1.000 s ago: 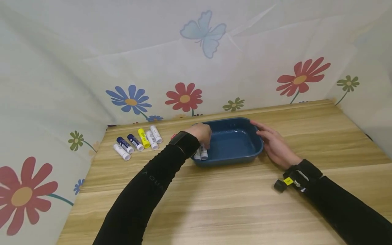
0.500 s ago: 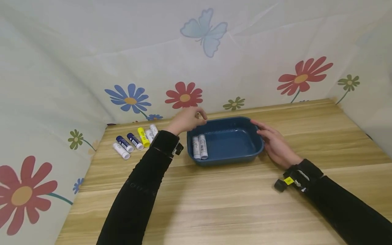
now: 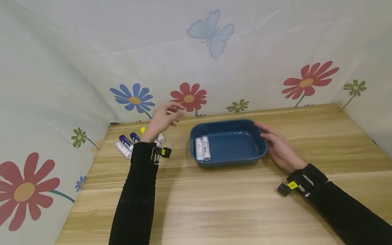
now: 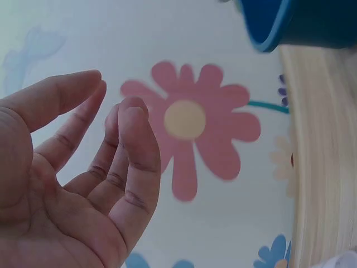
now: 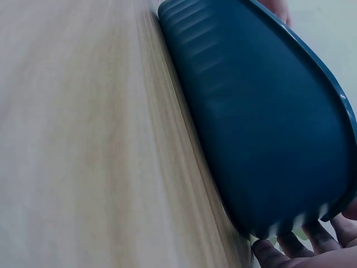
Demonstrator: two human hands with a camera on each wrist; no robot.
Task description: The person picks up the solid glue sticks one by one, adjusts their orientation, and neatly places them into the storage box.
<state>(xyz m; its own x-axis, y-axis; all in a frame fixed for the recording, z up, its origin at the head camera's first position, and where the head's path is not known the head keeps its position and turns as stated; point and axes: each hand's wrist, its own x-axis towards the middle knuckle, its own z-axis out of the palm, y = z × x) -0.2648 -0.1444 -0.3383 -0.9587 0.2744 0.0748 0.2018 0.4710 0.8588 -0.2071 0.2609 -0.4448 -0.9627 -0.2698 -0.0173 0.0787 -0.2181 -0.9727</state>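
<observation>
In the head view, my left hand (image 3: 162, 120) hovers above the table's left back part, fingers loosely bent and holding nothing. The left wrist view shows that hand (image 4: 95, 167) with a gap between thumb and fingers. Two white glue sticks (image 3: 202, 148) lie side by side at the left end of a blue rectangular dish (image 3: 228, 164). At the dish's right end, my right hand (image 3: 280, 149) touches the outer wall with fairly straight fingers. Below my left hand lie a white glue stick (image 3: 124, 150), navy ones (image 3: 126, 142) and a yellow one (image 3: 143, 130), partly hidden by the hand and wrist.
The wood-grain table (image 3: 214, 204) meets a white cloth backdrop (image 3: 147, 61) printed with flowers and a butterfly. More cloth hangs on the left and right sides. A small black wrist camera (image 3: 284, 189) sticks out from the right sleeve.
My left hand has come out of the dish, leaving two white glue sticks in it, and moved left over the other glue sticks. My right hand stays at the dish's right end.
</observation>
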